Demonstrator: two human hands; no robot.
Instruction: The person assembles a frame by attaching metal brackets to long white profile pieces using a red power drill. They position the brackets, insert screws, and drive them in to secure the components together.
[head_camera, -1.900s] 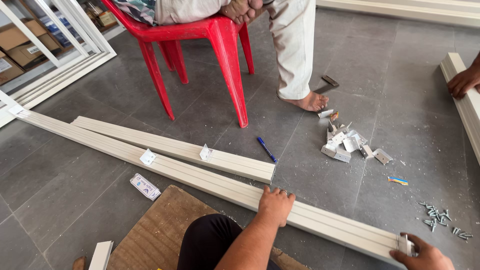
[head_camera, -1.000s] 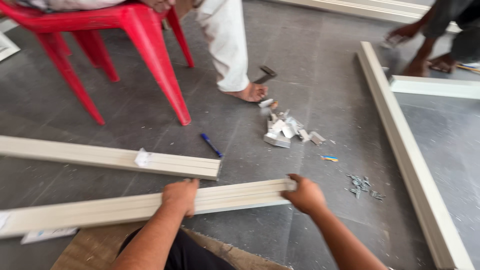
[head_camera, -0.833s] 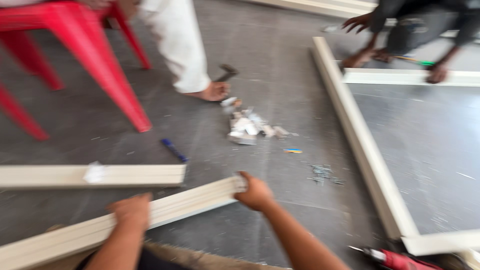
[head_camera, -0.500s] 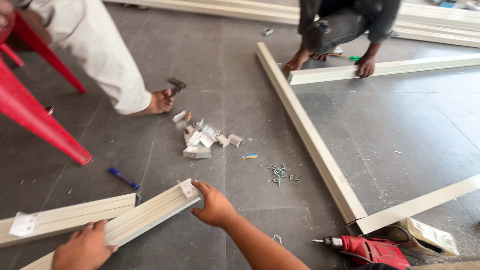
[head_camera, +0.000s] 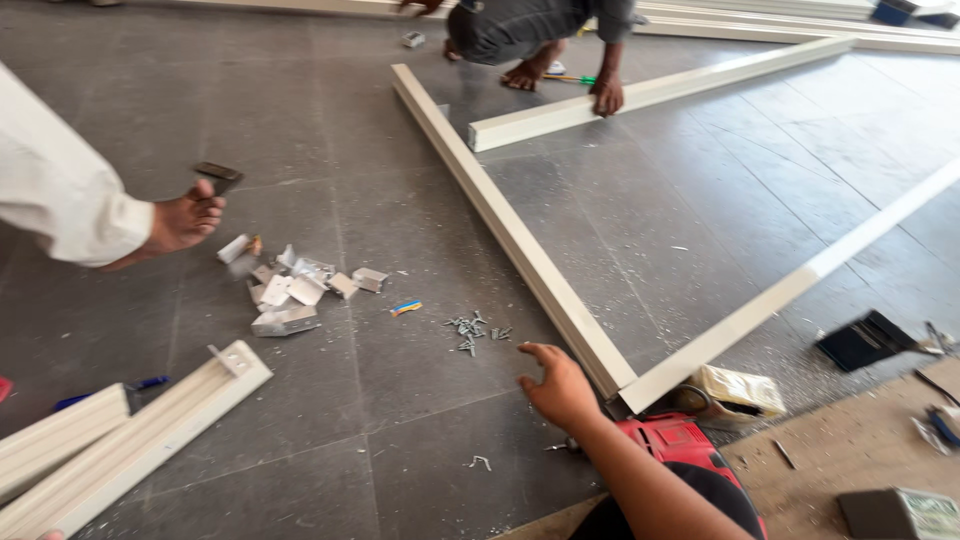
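My right hand hovers open, fingers spread, just above the grey floor. It is close to the corner where two white frame bars meet. A red power drill lies right behind the hand. A small pile of screws is a little ahead of it. A long white profile bar lies at the lower left with a metal bracket on its end. Only a sliver of my left hand shows at the bottom left edge by that bar.
A shorter white bar lies beside the profile, with a blue pen near it. Loose metal brackets sit by another person's bare foot. A crouched co-worker presses on a cross bar. A plywood board is at right.
My view has swung right. My right hand has let go of the profile bar's end and moved right towards the frame corner and the drill.
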